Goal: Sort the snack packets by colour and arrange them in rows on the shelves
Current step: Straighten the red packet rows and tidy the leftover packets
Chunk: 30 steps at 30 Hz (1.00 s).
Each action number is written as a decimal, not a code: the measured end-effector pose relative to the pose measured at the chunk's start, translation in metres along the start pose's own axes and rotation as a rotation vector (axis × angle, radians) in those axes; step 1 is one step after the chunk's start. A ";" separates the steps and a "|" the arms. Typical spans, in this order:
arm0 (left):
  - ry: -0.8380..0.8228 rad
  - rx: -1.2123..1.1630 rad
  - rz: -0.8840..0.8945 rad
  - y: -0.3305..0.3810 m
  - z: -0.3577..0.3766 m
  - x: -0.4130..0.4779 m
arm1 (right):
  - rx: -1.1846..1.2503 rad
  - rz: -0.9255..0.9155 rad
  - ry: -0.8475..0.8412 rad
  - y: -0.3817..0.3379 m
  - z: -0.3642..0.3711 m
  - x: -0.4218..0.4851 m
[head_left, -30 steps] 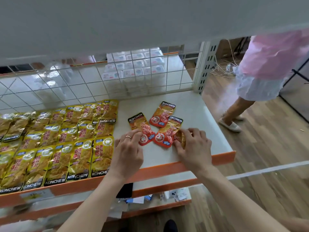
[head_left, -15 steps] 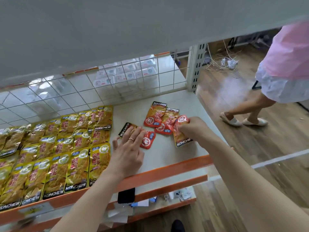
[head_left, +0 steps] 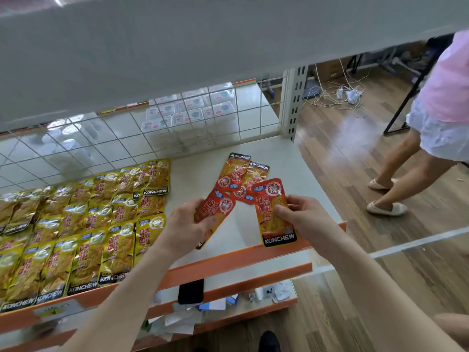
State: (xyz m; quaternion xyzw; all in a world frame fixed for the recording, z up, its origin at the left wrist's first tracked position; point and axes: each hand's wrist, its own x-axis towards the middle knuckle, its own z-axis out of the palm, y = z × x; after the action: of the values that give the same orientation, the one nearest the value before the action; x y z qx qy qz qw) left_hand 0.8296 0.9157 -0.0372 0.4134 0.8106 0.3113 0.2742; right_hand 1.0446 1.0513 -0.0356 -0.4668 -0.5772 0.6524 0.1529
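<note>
— Over the right end of the shelf, how do the hands sit?

— Both are raised, palms turned inward. The left hand (head_left: 186, 228) grips the lower half of the first red packet (head_left: 220, 205) between thumb and curled fingers, its top tilted up to the right. The right hand (head_left: 307, 219) pinches the second red packet (head_left: 269, 199) at its right edge, thumb on the face. That packet is nearly upright, with its label end toward the orange lip (head_left: 241, 256).

— Do the two held packets touch?

— No, a gap shows between them. The second one overlaps, in view, the pair lying behind.

— Which pair?

— A rear red packet (head_left: 234, 168) and a fourth red packet (head_left: 255, 177) lie flat on the white shelf (head_left: 198, 179), overlapping, label ends pointing away.

— What else does the shelf hold?

— Yellow packets (head_left: 88, 224) fill its left part in overlapping rows, label ends toward the front. Behind the wire grid (head_left: 127, 138) stand clear lidded boxes (head_left: 193, 113); I cannot make out their contents. A lower shelf (head_left: 253, 313) carries a black phone (head_left: 190, 290) and loose papers (head_left: 182, 321). A person (head_left: 444, 97) in a pink top stands on the wood floor to the right.
</note>
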 end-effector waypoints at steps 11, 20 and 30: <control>0.260 -0.608 -0.153 0.011 -0.020 -0.078 | 0.099 -0.092 -0.109 -0.006 0.040 -0.027; 0.488 -0.865 -0.159 0.000 -0.067 -0.134 | 0.179 -0.185 -0.233 -0.026 0.106 -0.062; 0.717 -0.958 -0.155 -0.081 -0.153 -0.252 | 0.119 -0.360 -0.340 -0.040 0.241 -0.145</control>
State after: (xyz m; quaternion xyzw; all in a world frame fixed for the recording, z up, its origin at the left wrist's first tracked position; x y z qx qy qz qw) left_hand 0.8102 0.6235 0.0511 0.0529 0.6499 0.7409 0.1613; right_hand 0.9165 0.8086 0.0386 -0.2304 -0.6292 0.7164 0.1946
